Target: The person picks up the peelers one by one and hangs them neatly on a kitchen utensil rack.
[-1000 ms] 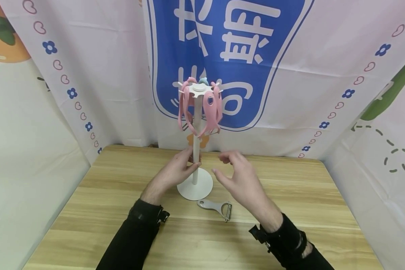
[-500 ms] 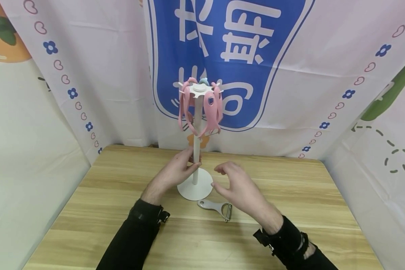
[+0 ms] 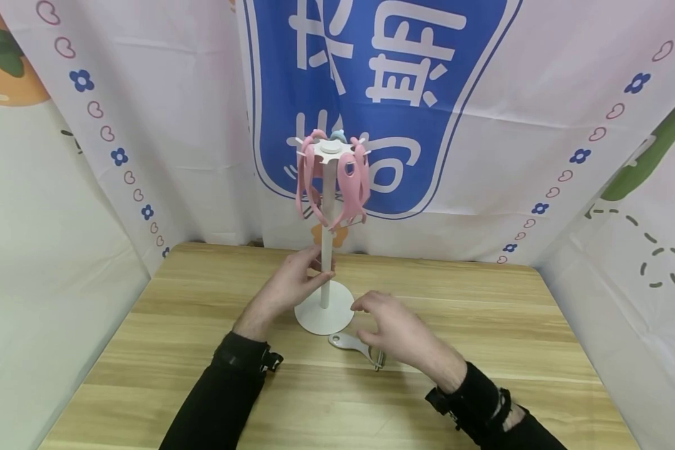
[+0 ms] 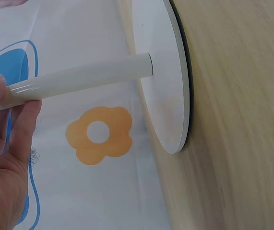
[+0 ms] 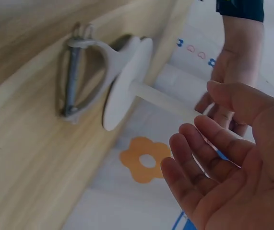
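Observation:
My left hand point(image 3: 289, 284) holds the white pole point(image 3: 327, 253) of an upright stand just above its round base point(image 3: 315, 322). The left wrist view shows the fingers and thumb pinching the pole point(image 4: 89, 75). Grey and Y-shaped, a peeler point(image 3: 345, 341) lies on the table in front of the base. Above its blade end is my right hand point(image 3: 399, 328), which hides part of it. In the right wrist view the right hand's fingers point(image 5: 213, 158) are loosely bent with nothing between them, apart from the peeler point(image 5: 110, 64).
Several pink looped pieces point(image 3: 350, 181), some with thin metal bars, hang from the stand's white top point(image 3: 330, 148). A pale blue piece point(image 3: 338, 134) shows behind. The wooden table point(image 3: 202, 387) ends at a printed curtain point(image 3: 214, 125).
My right hand has come down and toward me, from beside the pole to over the peeler. The left hand stays on the pole.

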`<state>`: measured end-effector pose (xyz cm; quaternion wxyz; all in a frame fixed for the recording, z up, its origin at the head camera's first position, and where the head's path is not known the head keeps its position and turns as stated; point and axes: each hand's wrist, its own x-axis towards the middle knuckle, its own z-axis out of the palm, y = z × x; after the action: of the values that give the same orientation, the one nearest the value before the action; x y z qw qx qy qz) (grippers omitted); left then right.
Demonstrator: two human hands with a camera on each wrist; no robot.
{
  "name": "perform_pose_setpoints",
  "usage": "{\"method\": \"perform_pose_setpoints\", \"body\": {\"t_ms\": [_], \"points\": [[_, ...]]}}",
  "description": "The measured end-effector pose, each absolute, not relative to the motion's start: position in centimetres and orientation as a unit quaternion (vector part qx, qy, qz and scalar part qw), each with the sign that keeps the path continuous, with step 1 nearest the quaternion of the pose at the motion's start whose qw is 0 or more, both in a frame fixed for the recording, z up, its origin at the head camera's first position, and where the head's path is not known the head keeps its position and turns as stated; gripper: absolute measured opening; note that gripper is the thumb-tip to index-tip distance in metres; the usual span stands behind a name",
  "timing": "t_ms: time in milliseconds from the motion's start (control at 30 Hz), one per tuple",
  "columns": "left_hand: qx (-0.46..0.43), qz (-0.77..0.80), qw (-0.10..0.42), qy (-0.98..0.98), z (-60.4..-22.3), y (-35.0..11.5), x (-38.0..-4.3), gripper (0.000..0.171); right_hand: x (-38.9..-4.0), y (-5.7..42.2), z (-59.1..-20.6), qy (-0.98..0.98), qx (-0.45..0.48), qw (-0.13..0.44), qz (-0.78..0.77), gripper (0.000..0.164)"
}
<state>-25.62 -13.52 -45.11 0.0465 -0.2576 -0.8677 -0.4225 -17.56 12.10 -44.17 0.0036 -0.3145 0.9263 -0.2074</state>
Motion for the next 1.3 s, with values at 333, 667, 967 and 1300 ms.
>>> {"method": "perform_pose_setpoints", "body": {"t_ms": [333, 667, 967, 1300], "points": [[-0.259, -0.430, 0.039, -0.864, -45.0, -13.5, -25.6, 0.021, -17.6, 11.3, -47.1, 0.926, -0.336, 0.025, -0.168, 0.037], [-0.257, -0.430, 0.036, -0.865, -45.1, -13.5, -25.8, 0.018, -17.4, 10.8, -48.7, 0.933, -0.323, 0.058, -0.148, 0.042], [-0.255, -0.431, 0.037, -0.864, -45.1, -13.6, -25.8, 0.019, -17.5, 10.6, -49.6, 0.939, -0.306, 0.071, -0.143, 0.031], [-0.255, -0.438, 0.038, -0.861, -45.0, -13.6, -25.6, 0.018, -17.2, 10.7, -49.1, 0.936, -0.308, 0.062, -0.158, 0.030]]}}
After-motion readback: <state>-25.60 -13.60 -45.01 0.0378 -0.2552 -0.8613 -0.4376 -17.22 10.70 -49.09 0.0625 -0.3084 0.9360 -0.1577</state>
